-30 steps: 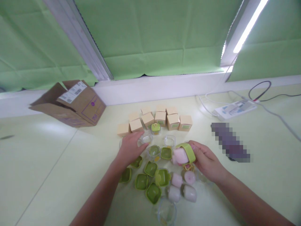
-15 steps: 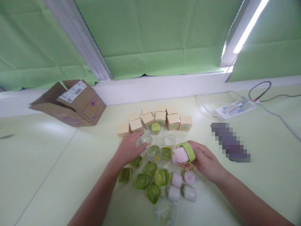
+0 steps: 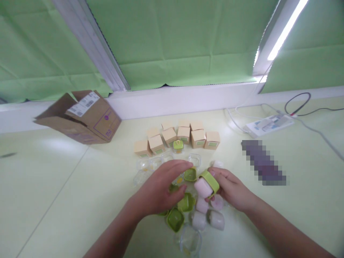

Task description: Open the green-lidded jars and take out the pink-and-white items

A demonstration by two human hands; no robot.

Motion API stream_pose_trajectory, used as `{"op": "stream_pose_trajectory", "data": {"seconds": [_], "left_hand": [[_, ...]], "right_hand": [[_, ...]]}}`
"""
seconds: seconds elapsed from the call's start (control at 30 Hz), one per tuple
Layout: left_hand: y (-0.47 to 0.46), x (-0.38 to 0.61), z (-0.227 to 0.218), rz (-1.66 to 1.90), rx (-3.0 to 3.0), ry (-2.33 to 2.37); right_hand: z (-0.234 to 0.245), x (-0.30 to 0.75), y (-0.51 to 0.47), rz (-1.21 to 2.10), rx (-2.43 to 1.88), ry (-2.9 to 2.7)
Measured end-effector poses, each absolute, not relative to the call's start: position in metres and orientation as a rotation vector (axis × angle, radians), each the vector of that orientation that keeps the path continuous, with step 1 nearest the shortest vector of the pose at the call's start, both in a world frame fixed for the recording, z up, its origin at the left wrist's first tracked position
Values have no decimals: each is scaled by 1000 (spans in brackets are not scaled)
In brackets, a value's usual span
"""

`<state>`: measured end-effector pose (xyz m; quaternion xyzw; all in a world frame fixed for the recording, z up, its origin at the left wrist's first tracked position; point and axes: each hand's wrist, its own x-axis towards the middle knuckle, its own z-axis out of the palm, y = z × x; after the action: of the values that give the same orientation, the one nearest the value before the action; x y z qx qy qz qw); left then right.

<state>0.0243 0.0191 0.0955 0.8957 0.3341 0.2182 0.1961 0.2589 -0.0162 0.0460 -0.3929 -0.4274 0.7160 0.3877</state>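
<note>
My right hand (image 3: pixel 233 190) grips a green square-rimmed piece (image 3: pixel 211 181) with a rounded pink cup-like part (image 3: pixel 202 188) sitting in it. Fingers spread, my left hand (image 3: pixel 161 188) hovers to the left of it, holding nothing and covering several green pieces. Beneath the hands are a green square cup (image 3: pixel 190 174), a larger green cup (image 3: pixel 186 202) and another one (image 3: pixel 175 219) nearer me. Pale pink cup-like parts (image 3: pixel 199 220) cluster at the right. A clear container (image 3: pixel 190 241) lies closest to me, and more clear containers (image 3: pixel 143 164) stand beyond my left hand.
Small tan boxes (image 3: pixel 198 139) form two rows at the back, with a green-lidded container (image 3: pixel 178 146) before them. An open cardboard carton (image 3: pixel 88 120) stands back left. At right are a power strip (image 3: pixel 268 125) with cables and a blurred dark object (image 3: pixel 263 163).
My left hand has moved right and nearer me, away from the clear containers. My right hand has brought the green and pink piece slightly left and nearer me, tilting it.
</note>
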Motion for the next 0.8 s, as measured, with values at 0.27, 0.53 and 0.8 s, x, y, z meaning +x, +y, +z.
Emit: {"op": "stream_pose_trajectory", "data": {"seconds": [0.27, 0.53, 0.8], "left_hand": [[13, 34, 93, 573, 2448, 715], [12, 38, 94, 582, 2386, 669], [16, 36, 91, 495, 2331, 583]], "right_hand": [[50, 252, -20, 1962, -917, -1084], [46, 249, -24, 2094, -835, -963], [48, 245, -22, 2174, -823, -909]]}}
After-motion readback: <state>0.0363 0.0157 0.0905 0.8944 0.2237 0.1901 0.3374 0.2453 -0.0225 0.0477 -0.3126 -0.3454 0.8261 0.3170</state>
